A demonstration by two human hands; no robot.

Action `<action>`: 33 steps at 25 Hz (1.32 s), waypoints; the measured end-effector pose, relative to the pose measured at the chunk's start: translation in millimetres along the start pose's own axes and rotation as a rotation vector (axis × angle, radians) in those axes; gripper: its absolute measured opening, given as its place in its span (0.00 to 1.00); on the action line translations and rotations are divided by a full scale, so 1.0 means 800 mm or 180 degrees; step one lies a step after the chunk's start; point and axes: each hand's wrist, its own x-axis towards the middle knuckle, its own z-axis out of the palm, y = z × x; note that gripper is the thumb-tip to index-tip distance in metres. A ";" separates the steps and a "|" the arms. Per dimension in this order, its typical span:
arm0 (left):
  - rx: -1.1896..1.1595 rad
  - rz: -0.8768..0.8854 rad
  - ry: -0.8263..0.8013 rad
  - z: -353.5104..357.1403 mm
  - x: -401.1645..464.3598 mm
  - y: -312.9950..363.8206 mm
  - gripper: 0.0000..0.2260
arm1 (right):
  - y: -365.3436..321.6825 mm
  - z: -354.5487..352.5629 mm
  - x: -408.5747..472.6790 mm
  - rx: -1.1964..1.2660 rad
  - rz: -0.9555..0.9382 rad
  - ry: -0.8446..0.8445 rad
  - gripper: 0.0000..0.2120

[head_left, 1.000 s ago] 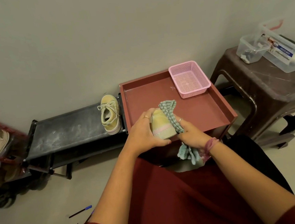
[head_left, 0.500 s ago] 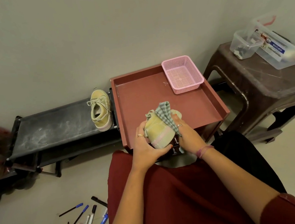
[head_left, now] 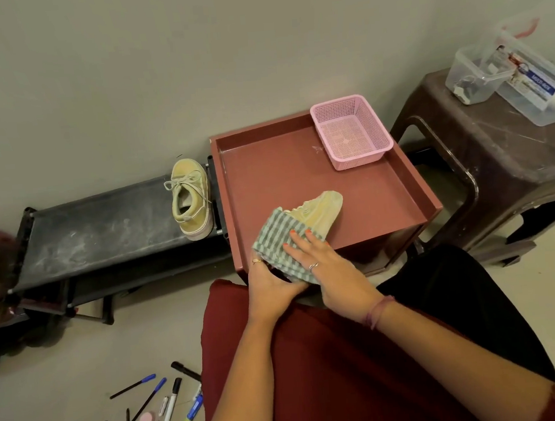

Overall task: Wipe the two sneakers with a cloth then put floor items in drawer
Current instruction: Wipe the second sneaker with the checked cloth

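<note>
A pale yellow sneaker [head_left: 323, 208] lies over the near part of the open reddish drawer [head_left: 414, 178], its toe pointing right. A green-and-white checked cloth [head_left: 277, 240] covers its heel end. My right hand [head_left: 328, 266] presses the cloth flat against the sneaker with straight fingers. My left hand [head_left: 270, 281] grips the sneaker's heel end from below, partly hidden under the cloth. The second yellow sneaker [head_left: 191, 201] stands on the black low rack [head_left: 97, 233], at its right end. Several pens, markers and small items [head_left: 160, 415] lie scattered on the floor at lower left.
A pink mesh basket [head_left: 351, 131] sits in the drawer's far right corner. A brown plastic stool [head_left: 500, 164] to the right carries clear plastic containers [head_left: 509, 72]. A wall runs behind everything. My lap in red and black cloth fills the foreground.
The sneaker has turned from toe-up to lying lengthwise, toe to the right. My right hand has spread flat on the cloth over it. The view has tilted down, showing more floor items.
</note>
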 end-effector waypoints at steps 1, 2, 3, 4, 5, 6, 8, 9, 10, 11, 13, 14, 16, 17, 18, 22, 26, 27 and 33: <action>-0.0046 -0.0035 0.0042 0.003 0.002 0.002 0.35 | 0.014 0.001 0.007 0.0007 -0.0077 -0.0007 0.44; -0.0084 -0.0060 0.0073 0.006 0.005 0.002 0.35 | 0.026 0.000 0.013 0.0081 -0.0155 -0.0032 0.44; -0.0131 -0.0063 0.0088 0.008 0.007 0.001 0.36 | 0.039 0.000 0.019 0.0198 -0.0197 -0.0048 0.44; -0.0154 -0.0058 0.0095 0.009 0.008 0.000 0.38 | 0.050 0.000 0.023 0.0328 -0.0182 -0.0031 0.44; -0.0134 -0.0046 0.0093 0.009 0.009 -0.002 0.39 | 0.063 0.001 0.025 0.0440 -0.0115 0.0019 0.44; -0.0096 -0.0026 0.0089 0.008 0.009 -0.002 0.40 | 0.076 0.001 0.027 0.0499 -0.0014 0.0116 0.44; -0.0074 -0.0055 0.0096 0.009 0.010 -0.002 0.40 | 0.107 -0.002 0.031 0.0411 0.0203 0.0295 0.43; -0.0102 -0.0074 0.0125 0.009 0.011 -0.001 0.40 | 0.120 -0.007 0.035 0.0277 0.0259 0.0306 0.43; -0.0142 -0.0088 0.0147 0.009 0.012 0.002 0.40 | 0.129 -0.012 0.041 0.0100 0.0302 0.0266 0.44; -0.0200 -0.0114 0.0170 0.010 0.014 0.004 0.40 | 0.132 -0.017 0.049 -0.0081 0.0348 0.0208 0.45; -0.0323 -0.0194 0.0240 0.010 0.015 0.003 0.40 | 0.123 -0.020 0.060 -0.0255 0.0513 0.0188 0.47; -0.0358 -0.0227 0.0276 0.010 0.016 0.002 0.40 | 0.112 -0.015 0.062 -0.0170 0.0657 0.0253 0.47; -0.0360 -0.0232 0.0277 0.008 0.017 -0.002 0.40 | 0.079 0.000 0.055 0.0284 0.1025 0.0398 0.44; -0.0331 -0.0230 0.0267 0.007 0.018 -0.002 0.39 | 0.063 0.006 0.049 0.0501 0.1120 0.0420 0.43; -0.0312 -0.0225 0.0264 0.007 0.018 -0.002 0.39 | 0.048 0.006 0.044 0.0650 0.1154 0.0399 0.41; -0.0369 -0.0257 0.0228 0.009 0.018 -0.008 0.38 | 0.003 -0.017 0.028 0.0647 0.1054 0.0019 0.37; -0.0233 -0.0414 0.0122 0.011 0.021 -0.014 0.41 | -0.041 -0.023 0.019 -0.0387 0.0718 -0.0253 0.33; -0.0227 -0.0451 0.0126 0.013 0.021 -0.014 0.42 | -0.042 -0.022 0.024 -0.0700 0.0659 -0.0349 0.32; 0.0149 -0.0300 0.0163 0.017 0.016 -0.004 0.41 | 0.019 -0.046 0.109 -0.0431 0.1051 -0.1128 0.32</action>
